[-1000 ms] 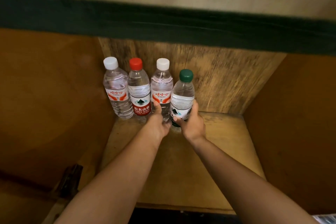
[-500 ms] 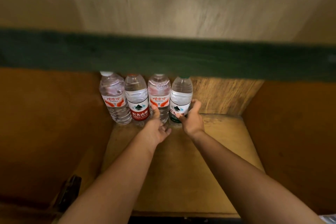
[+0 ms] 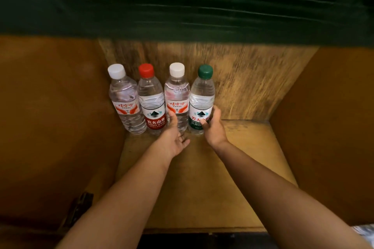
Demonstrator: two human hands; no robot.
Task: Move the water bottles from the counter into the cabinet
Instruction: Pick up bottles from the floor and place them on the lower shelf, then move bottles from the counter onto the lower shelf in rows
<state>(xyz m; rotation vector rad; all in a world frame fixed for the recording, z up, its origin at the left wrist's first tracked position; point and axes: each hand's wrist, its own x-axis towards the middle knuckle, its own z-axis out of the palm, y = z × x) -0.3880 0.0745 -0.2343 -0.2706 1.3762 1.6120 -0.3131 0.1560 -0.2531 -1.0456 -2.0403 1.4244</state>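
**Four Bottles Lined Up at the Back of the Cabinet**

Where the wooden cabinet's yellowish floor [image 3: 202,184] met its grained back panel [image 3: 249,81], four clear plastic water bottles were seen standing upright in a close row. From the left, a white-capped bottle with an orange-and-white label [image 3: 125,100] was followed by a red-capped bottle with a red label [image 3: 152,101], a second white-capped bottle with an orange-and-white label [image 3: 177,98] and a green-capped bottle with a green label [image 3: 202,100]. Neighbouring bottles were set just beside one another, apparently touching.

The green-capped bottle was gripped low on its label by the right hand [image 3: 214,129], with the thumb in front and the fingers curled round its right side. The left hand [image 3: 173,138] was held with relaxed fingers and nothing in it, its thumb resting against the second white-capped bottle.

A dark green band [image 3: 182,8] was seen running across above the opening, and a dark metal hinge [image 3: 79,210] on the left side wall.
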